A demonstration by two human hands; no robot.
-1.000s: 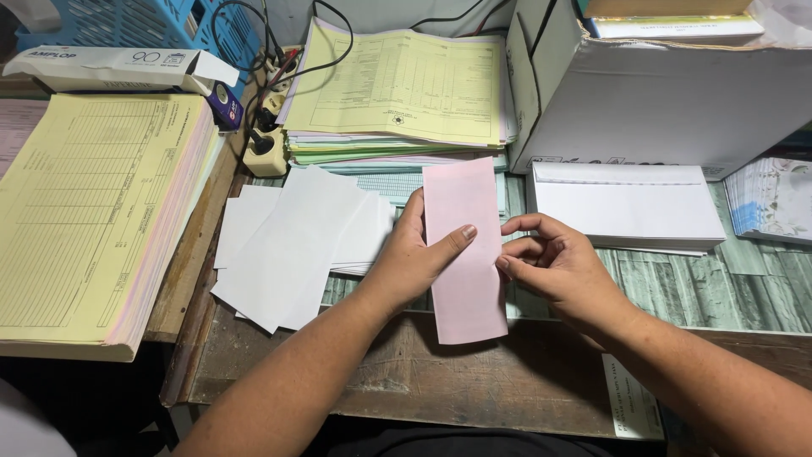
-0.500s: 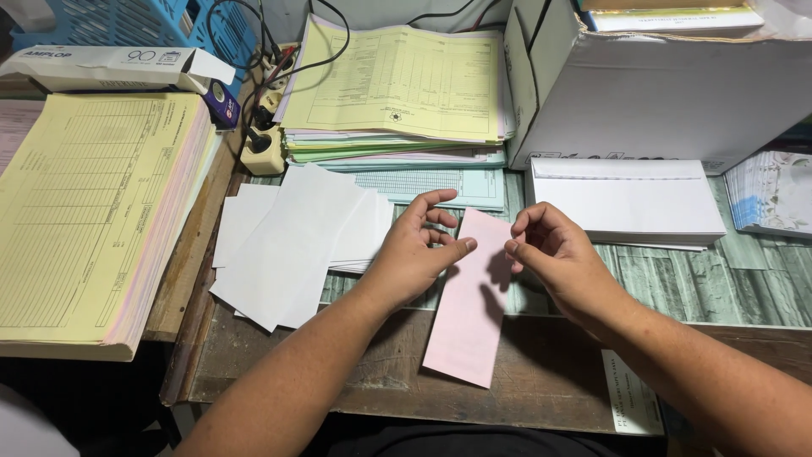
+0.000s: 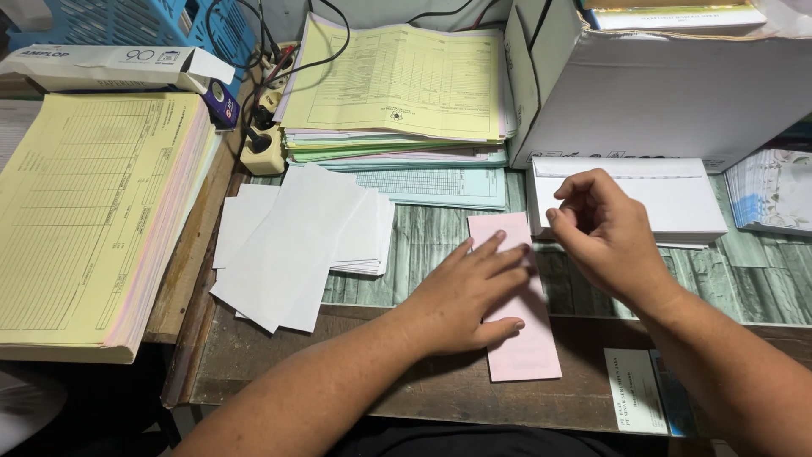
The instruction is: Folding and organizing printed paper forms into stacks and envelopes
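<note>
A folded pink paper slip (image 3: 523, 343) lies lengthwise on the wooden desk in front of me. My left hand (image 3: 463, 296) rests flat on its middle, fingers spread and pressing it down. My right hand (image 3: 602, 241) hovers just above the slip's far right corner, fingers loosely curled, with nothing visibly held. A stack of white envelopes (image 3: 677, 195) lies directly behind my right hand. A loose pile of white folded papers (image 3: 292, 241) sits to the left of my left hand.
A thick yellow form pad (image 3: 85, 211) fills the left side. A stack of yellow, pink and green forms (image 3: 397, 93) lies at the back, beside a white cardboard box (image 3: 668, 93). A power strip with cables (image 3: 262, 144) and a blue basket (image 3: 144, 21) stand at back left.
The pink slip went from held up between both hands to flat on the desk. My left hand now presses it down and my right hand has let go and lifted away.
</note>
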